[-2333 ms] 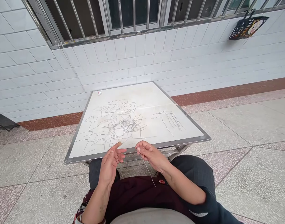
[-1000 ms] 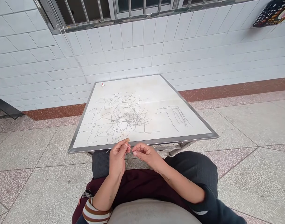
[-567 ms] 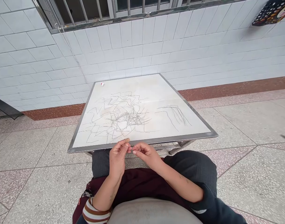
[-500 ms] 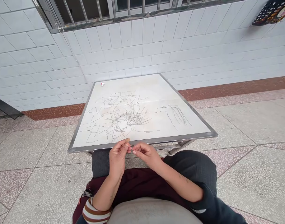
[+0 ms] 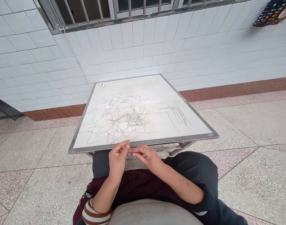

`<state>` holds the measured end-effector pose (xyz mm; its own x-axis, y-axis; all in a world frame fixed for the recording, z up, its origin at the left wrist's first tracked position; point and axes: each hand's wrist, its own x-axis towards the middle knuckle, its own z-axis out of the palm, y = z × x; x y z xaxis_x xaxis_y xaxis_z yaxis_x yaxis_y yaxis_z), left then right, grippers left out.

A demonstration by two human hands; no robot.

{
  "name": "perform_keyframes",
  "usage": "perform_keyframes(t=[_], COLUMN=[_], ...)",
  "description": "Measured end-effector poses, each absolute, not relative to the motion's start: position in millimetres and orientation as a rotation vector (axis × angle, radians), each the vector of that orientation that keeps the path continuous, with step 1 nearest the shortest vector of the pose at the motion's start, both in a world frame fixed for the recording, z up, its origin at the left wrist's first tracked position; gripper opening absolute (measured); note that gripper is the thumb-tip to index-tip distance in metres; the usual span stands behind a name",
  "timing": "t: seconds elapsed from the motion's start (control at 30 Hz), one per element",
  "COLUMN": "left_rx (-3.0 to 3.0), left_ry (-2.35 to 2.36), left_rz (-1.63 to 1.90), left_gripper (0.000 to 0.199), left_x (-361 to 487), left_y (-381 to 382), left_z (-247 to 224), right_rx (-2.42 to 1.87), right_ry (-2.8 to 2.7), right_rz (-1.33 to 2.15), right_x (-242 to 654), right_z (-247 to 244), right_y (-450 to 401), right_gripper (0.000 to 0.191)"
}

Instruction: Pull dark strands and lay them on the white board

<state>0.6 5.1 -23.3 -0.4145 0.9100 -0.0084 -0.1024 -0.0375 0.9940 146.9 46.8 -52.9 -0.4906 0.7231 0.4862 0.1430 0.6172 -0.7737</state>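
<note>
Just off the table's near edge, over my lap, both hands are close together with their fingertips almost meeting. My left hand (image 5: pixel 118 156) is closed in a pinch, with a tan wrap on its index fingertip (image 5: pixel 128 142). Thumb and index finger of my right hand (image 5: pixel 146 156) also pinch together. A tiny dark strand seems to run between the fingertips, too small to make out well. Many thin, dark, bent wire-like strands (image 5: pixel 127 118) lie tangled on the white table (image 5: pixel 154 87). A smaller group of strands (image 5: pixel 177 114) lies to the right.
A small white and red object (image 5: pixel 103 85) sits at the table's far left corner. Behind the table stands a white tiled wall (image 5: pixel 143 48) with a barred window (image 5: pixel 91 12). A patterned dark cloth item (image 5: pixel 271 14) hangs at the upper right.
My right hand has shifted very slightly, and the fingertips of both hands look a little further apart. The strands on the table have not moved.
</note>
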Motion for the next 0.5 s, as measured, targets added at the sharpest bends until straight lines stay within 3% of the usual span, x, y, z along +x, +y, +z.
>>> perform_keyframes(t=[0.5], left_rx=[0.956], left_ry=[1.402], left_rz=[1.554], left_gripper=[0.026], left_x=[3.0], left_y=[4.8], left_z=[-24.7], right_rx=[-0.638], right_ry=[-1.988], right_rz=[0.753], right_x=[144.5], right_z=[-54.7], right_y=[45.2], right_gripper=[0.012])
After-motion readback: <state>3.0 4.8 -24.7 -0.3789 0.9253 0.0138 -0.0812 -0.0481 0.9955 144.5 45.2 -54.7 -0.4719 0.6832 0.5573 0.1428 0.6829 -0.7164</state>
